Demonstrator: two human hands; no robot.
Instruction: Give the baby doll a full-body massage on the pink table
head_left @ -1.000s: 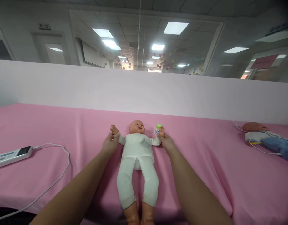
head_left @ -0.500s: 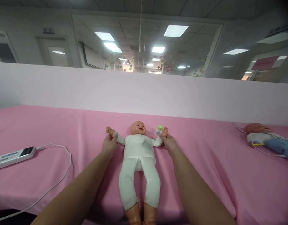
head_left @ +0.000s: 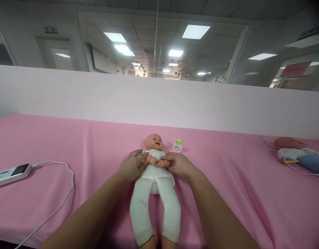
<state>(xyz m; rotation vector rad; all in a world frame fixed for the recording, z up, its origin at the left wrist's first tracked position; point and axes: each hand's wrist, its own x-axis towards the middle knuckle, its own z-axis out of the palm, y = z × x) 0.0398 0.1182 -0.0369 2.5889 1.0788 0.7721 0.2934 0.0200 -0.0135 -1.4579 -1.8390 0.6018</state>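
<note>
Item: baby doll [head_left: 154,173] in white suit, supine on pink cloth [head_left: 71,138], its arms folded across the chest. Left hand [head_left: 132,166] and right hand [head_left: 178,165] each lay curled about a doll forearm, the torso between them (small bottle [head_left: 177,145] just beyond the right hand). Step judged: arms crossed; an even, gentle hold seemed called for next.
</note>
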